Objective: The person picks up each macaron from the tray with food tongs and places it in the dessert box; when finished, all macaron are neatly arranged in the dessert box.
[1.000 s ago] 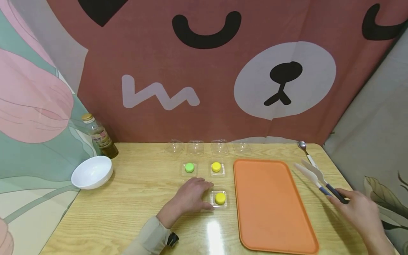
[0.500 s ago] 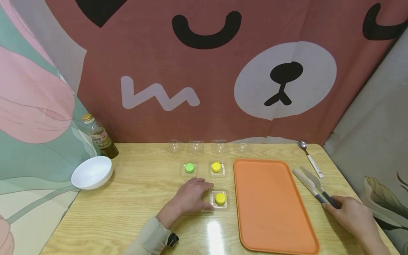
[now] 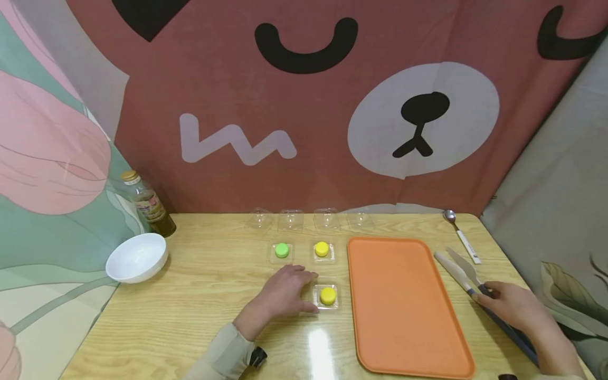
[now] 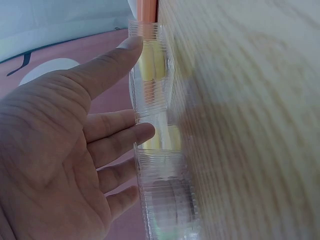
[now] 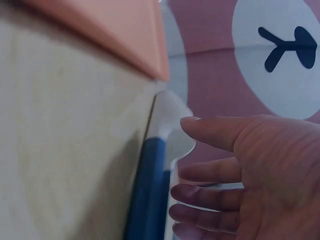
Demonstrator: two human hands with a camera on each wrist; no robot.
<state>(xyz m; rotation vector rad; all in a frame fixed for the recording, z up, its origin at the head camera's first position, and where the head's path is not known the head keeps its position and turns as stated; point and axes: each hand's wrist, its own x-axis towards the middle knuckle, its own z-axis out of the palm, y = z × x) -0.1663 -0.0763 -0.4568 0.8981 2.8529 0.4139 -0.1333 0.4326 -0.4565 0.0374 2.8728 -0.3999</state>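
Observation:
My left hand (image 3: pixel 282 291) lies beside a clear plastic box with a yellow macaron (image 3: pixel 328 296) in it, fingers spread and thumb apart. In the left wrist view its thumb tip overlaps the near box's edge. Behind sit a second yellow macaron (image 3: pixel 322 249) and a green macaron (image 3: pixel 282 250), each in a clear box. My right hand (image 3: pixel 518 307) hovers over a pair of tongs (image 3: pixel 453 269) with pale flat tips and dark blue arms, lying right of the orange tray. In the right wrist view the right fingers (image 5: pixel 215 199) are extended, apart from the tongs.
The orange tray (image 3: pixel 408 306) lies between the hands. Several clear plastic lids (image 3: pixel 326 218) line the table's back edge. A spoon (image 3: pixel 463 238) lies at the back right. At the left stand a white bowl (image 3: pixel 138 258) and a bottle of brown liquid (image 3: pixel 149 206).
My right hand has lowered the tongs onto the table beside the tray and let go, uncovering the spoon's handle. The left hand has stayed in place.

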